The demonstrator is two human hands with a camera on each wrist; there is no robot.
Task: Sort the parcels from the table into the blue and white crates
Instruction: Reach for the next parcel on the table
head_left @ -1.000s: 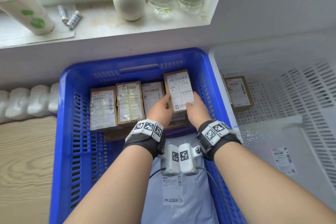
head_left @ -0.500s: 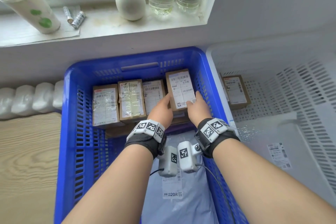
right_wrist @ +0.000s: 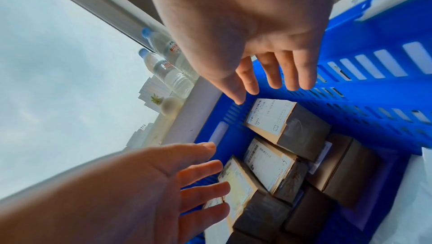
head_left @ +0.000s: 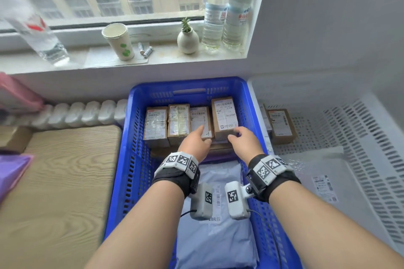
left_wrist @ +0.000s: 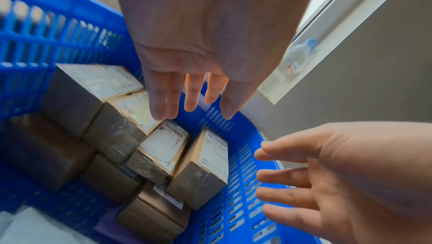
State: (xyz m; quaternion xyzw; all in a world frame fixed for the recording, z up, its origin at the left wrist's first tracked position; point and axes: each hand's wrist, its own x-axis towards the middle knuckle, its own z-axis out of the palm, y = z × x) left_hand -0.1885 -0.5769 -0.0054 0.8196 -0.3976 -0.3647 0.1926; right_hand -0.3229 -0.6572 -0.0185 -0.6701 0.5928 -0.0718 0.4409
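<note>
Left hand (head_left: 194,144), right hand (head_left: 246,141) spread, empty, above labelled parcel (head_left: 225,117); print unreadable.

left hand (left_wrist: 205,44) spread, boxes (left_wrist: 161,150) below

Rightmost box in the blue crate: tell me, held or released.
Released. The box stands in the blue crate; left hand and right hand hover open, fingers apart.

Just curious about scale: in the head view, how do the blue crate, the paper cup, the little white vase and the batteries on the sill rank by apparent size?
Largest to smallest, as they look:
1. blue crate
2. paper cup
3. white vase
4. batteries
The cup and vase look close; the crate sits nearer the camera, which enlarges it.
</note>
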